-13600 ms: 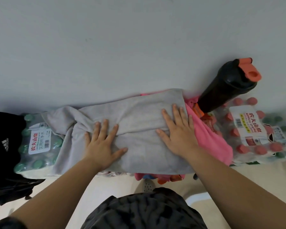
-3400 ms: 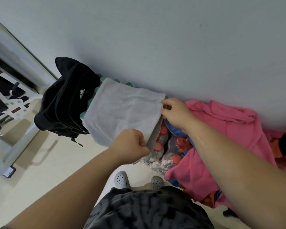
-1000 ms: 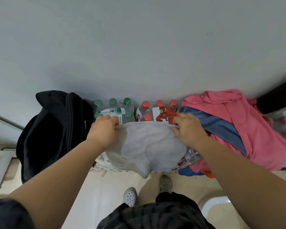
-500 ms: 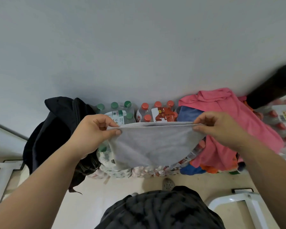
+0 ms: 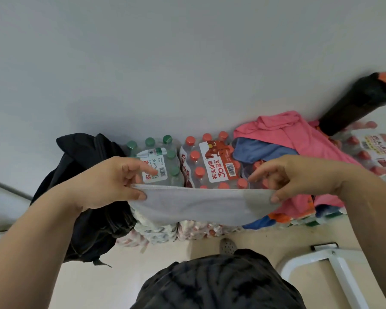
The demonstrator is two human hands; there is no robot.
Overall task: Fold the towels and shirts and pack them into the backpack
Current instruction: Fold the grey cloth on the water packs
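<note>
Grey towel [image 5: 201, 204] is being held up in the air, stretched between both hands. Its top edge is being pulled taut and the rest is sagging below it. It is hanging in front of the shrink-wrapped water packs, above the floor [image 5: 98, 286]; whether it is touching the packs cannot be told.

Left corner is being pinched by the left hand [image 5: 107, 181], with the thumb on the near face and the fingers [image 5: 147, 169] bent behind the edge. Right corner is being pinched by the right hand [image 5: 299, 175] the same way (thumb in front, other fingers loosely curled behind). Both grips are closed on the cloth.

Black backpack [image 5: 87, 166] is sitting at the left against the wall [image 5: 187, 63], just beside the green-capped pack [image 5: 161, 166] and partly hidden by the left forearm. Whether it is zipped cannot be told.

Red-capped pack [image 5: 212, 161] is sitting right of the green one, touching it. Pink shirt [image 5: 288, 130] is lying heaped over more packs at the right, with a blue garment [image 5: 259, 149] tucked under its left edge. Something orange is showing lower down, but it is too bunched to identify.

Black bottle [image 5: 357, 101] with an orange lid is standing behind the pink heap, near the wall. White metal frame [image 5: 334, 264] is showing on the floor at the lower right.
</note>
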